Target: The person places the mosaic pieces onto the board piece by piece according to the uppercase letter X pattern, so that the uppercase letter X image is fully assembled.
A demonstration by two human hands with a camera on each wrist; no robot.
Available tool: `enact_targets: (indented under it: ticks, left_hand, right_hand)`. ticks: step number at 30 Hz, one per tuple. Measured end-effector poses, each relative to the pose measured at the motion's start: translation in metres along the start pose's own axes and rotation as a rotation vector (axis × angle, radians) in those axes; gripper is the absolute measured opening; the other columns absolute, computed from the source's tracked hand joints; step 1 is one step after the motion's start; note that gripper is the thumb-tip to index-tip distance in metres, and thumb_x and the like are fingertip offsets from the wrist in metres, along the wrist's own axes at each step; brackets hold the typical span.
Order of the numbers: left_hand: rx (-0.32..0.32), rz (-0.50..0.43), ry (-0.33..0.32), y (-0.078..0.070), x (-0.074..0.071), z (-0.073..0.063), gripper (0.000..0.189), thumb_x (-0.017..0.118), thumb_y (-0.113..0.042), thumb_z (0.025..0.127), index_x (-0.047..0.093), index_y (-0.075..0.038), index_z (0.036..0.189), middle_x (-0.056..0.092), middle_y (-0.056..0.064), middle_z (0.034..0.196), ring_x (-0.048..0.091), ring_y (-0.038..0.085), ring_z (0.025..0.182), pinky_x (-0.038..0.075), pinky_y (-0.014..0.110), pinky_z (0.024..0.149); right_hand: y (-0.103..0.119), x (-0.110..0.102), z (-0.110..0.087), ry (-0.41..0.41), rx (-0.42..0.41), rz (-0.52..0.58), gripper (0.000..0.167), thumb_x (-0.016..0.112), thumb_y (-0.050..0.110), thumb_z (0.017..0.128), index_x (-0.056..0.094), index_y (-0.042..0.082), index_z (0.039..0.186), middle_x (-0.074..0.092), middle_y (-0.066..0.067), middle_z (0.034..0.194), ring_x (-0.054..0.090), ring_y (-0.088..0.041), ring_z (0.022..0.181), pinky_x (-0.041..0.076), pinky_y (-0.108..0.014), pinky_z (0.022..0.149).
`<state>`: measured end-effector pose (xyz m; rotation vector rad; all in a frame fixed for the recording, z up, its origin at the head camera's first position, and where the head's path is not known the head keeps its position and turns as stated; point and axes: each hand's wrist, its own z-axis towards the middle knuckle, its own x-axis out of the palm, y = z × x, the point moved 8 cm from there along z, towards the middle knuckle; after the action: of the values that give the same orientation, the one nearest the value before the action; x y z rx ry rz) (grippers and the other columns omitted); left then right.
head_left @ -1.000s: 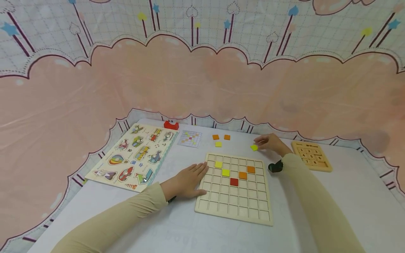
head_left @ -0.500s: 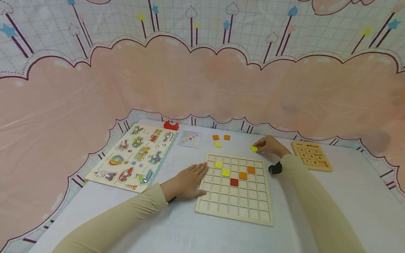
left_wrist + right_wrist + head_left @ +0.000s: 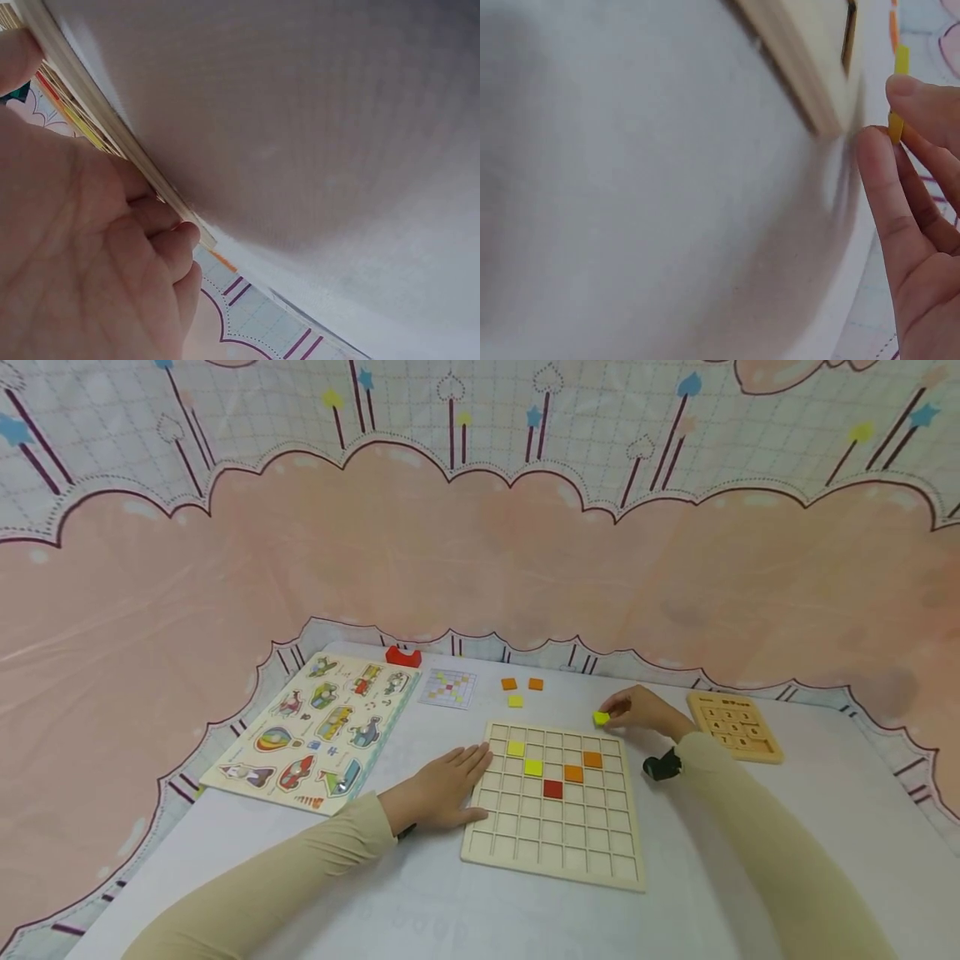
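Note:
A wooden grid board lies on the table, holding two yellow tiles, two orange tiles and one red tile in its squares. At its left edge rests my left hand, fingers stretched and touching the rim; the left wrist view shows the fingers along the board's side. Beyond the board's far right corner, my right hand pinches a yellow tile between thumb and fingertips. In the right wrist view the yellow tile appears edge-on, off the table.
Behind the board lie two orange tiles and a yellow tile. A printed pattern card and a red piece are at the back. A picture puzzle stands left, a wooden number board right.
My right hand has taken up the yellow tile in a firmer pinch and brought it slightly nearer the board. My left hand has stayed at the board's edge.

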<state>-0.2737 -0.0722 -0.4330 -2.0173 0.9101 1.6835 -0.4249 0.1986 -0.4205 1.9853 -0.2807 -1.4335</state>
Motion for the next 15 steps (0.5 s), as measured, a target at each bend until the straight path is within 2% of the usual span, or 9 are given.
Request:
enact_targets:
  ticks: [3, 7, 15]
  left_hand:
    - [0.001, -0.009, 0.007, 0.0, -0.001, 0.001, 0.084, 0.038, -0.061, 0.093, 0.018, -0.003, 0.15, 0.016, 0.012, 0.158, 0.018, 0.024, 0.146, 0.02, 0.036, 0.119]
    - [0.005, -0.016, 0.028, 0.002, -0.001, 0.003, 0.085, 0.038, -0.061, 0.092, 0.017, -0.003, 0.15, 0.015, 0.012, 0.158, 0.017, 0.024, 0.147, 0.018, 0.036, 0.12]
    - [0.013, -0.054, 0.067, 0.005, -0.004, 0.007, 0.089, 0.045, -0.063, 0.089, 0.018, -0.004, 0.15, 0.015, 0.012, 0.158, 0.016, 0.025, 0.147, 0.016, 0.037, 0.12]
  right_hand:
    - [0.004, 0.0, -0.009, 0.007, -0.008, 0.031, 0.032, 0.073, 0.015, 0.082, 0.068, 0.0, 0.11, 0.069, -0.012, 0.103, 0.057, -0.015, 0.086, 0.048, -0.028, 0.083]
    - [0.016, 0.004, -0.023, 0.011, -0.044, 0.085, 0.032, 0.073, 0.014, 0.081, 0.068, -0.001, 0.109, 0.068, -0.012, 0.101, 0.057, -0.014, 0.084, 0.049, -0.023, 0.078]
    - [0.047, 0.025, -0.059, 0.036, -0.121, 0.123, 0.027, 0.074, 0.012, 0.08, 0.068, -0.001, 0.104, 0.067, -0.011, 0.094, 0.056, -0.014, 0.081, 0.05, -0.018, 0.072]
